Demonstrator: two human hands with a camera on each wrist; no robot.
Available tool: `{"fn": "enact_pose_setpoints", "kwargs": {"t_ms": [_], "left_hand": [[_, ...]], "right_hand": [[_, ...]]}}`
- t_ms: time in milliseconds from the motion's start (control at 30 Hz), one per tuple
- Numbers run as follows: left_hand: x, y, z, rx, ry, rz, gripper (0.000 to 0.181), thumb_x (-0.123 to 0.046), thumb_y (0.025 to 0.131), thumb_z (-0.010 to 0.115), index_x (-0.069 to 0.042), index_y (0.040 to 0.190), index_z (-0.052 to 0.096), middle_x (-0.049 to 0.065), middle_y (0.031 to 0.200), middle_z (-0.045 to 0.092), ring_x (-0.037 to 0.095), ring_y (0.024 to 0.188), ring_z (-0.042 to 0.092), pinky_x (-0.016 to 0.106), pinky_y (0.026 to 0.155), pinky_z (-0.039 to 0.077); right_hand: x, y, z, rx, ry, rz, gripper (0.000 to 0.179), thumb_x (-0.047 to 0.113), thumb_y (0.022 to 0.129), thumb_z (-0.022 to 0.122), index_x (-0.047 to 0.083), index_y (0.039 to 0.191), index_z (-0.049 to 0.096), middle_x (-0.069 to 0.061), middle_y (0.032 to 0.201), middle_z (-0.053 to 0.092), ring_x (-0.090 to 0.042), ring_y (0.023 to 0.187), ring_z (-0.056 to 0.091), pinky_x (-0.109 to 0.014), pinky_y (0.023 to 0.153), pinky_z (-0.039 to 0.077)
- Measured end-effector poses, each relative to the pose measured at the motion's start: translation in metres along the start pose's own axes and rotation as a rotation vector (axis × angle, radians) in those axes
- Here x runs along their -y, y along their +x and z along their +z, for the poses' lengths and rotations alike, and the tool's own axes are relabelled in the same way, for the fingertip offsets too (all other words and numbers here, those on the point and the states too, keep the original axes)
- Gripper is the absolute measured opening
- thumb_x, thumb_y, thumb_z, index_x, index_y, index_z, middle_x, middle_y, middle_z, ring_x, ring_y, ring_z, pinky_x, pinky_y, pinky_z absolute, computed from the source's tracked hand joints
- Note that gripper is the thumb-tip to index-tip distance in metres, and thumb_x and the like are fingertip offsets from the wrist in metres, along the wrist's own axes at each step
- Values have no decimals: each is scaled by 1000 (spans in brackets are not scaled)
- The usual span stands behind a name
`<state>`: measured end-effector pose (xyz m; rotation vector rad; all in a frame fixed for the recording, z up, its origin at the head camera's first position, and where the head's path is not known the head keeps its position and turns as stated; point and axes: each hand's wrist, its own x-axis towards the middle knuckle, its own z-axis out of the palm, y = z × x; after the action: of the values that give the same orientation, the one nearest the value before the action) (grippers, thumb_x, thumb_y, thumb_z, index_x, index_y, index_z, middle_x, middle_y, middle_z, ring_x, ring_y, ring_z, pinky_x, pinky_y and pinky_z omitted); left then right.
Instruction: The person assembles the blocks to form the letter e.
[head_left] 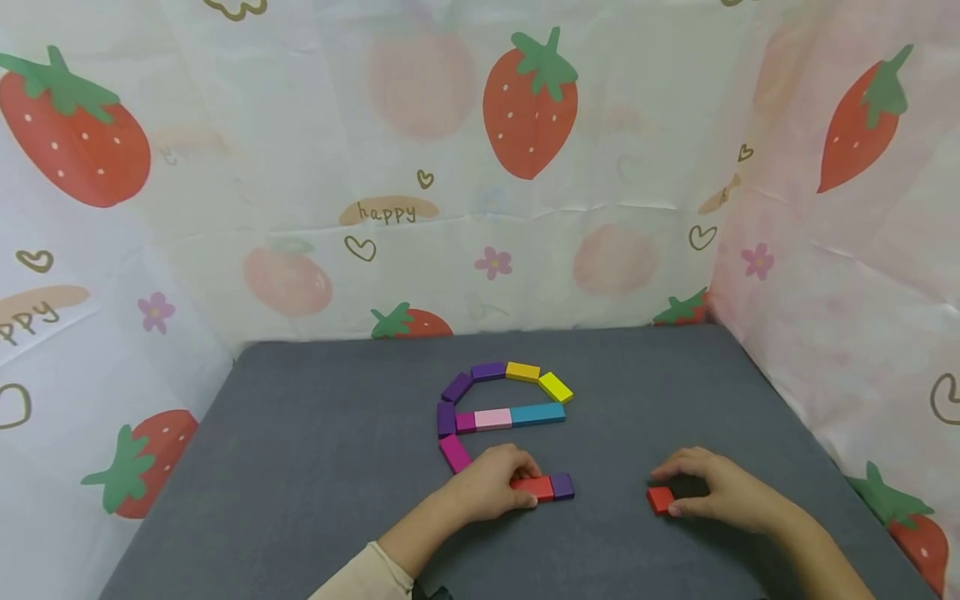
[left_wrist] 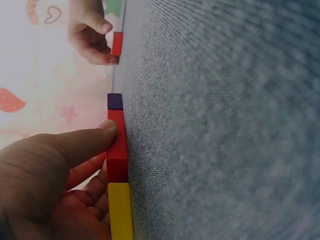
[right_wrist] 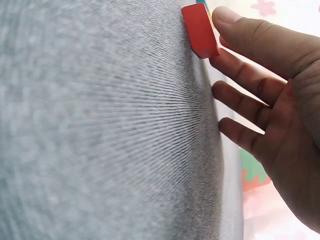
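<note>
My left hand pinches a red block lying flat on the grey cloth, its thumb on the near side and the fingers behind. A short purple block abuts that block's right end, and a yellow block adjoins its other end. In the head view the yellow one is hidden by the hand. Off to the right, my right hand has its thumb and forefinger spread loosely about a small red block. Its other fingers are apart from one another in the right wrist view.
Beyond the left hand, several purple blocks, two yellow blocks and a magenta block form a curve. Inside it runs a row with a pink block and a blue block. Strawberry-print cloth hangs behind the table.
</note>
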<state>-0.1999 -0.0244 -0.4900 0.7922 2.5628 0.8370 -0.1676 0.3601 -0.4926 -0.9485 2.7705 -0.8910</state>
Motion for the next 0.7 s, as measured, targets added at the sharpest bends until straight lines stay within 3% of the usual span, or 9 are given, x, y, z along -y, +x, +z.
{"fn": "enact_pose_setpoints", "kwargs": {"t_ms": [400, 700], "left_hand": [[5, 2, 4, -5, -7, 5, 25, -27, 89, 81, -17, 111, 73, -11, 98, 59, 4, 88, 52, 22, 83, 48], [3, 2, 2, 4, -14, -11, 25, -27, 89, 81, -18, 111, 73, -10, 97, 59, 5, 89, 52, 23, 83, 48]], "right_hand": [[-3, 0, 5, -23, -51, -61, 31, 40, 86, 81, 30, 115, 74, 17, 114, 66, -3, 108, 55, -26, 91, 48], [-4, 1, 3, -6, -51, -26, 28, 43, 88, 79, 34, 113, 74, 19, 113, 66, -3, 108, 56, -28, 91, 50]]}}
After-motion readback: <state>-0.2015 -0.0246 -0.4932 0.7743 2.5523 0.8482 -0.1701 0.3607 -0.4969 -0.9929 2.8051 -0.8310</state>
